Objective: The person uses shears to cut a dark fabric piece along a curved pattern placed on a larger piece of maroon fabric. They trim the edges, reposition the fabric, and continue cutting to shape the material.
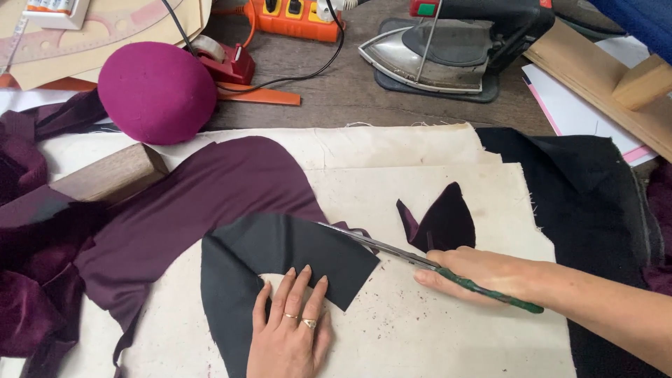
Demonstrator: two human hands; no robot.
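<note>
My left hand (pixel 290 325) lies flat, fingers spread, on the cream cloth at the inner edge of a curved black fabric piece (pixel 280 248). My right hand (pixel 483 273) grips green-handled scissors (pixel 392 250), whose blades reach left along the top edge of the black piece where it meets the purple fabric (pixel 203 203). A small dark purple velvet scrap (pixel 441 220) sits just above my right hand.
A magenta rounded hat form (pixel 155 91) stands at the back left beside a wooden block (pixel 112 173). An iron (pixel 448 49), an orange power strip (pixel 294 14) and a red tape dispenser (pixel 227 59) line the back. Black cloth (pixel 595 196) covers the right.
</note>
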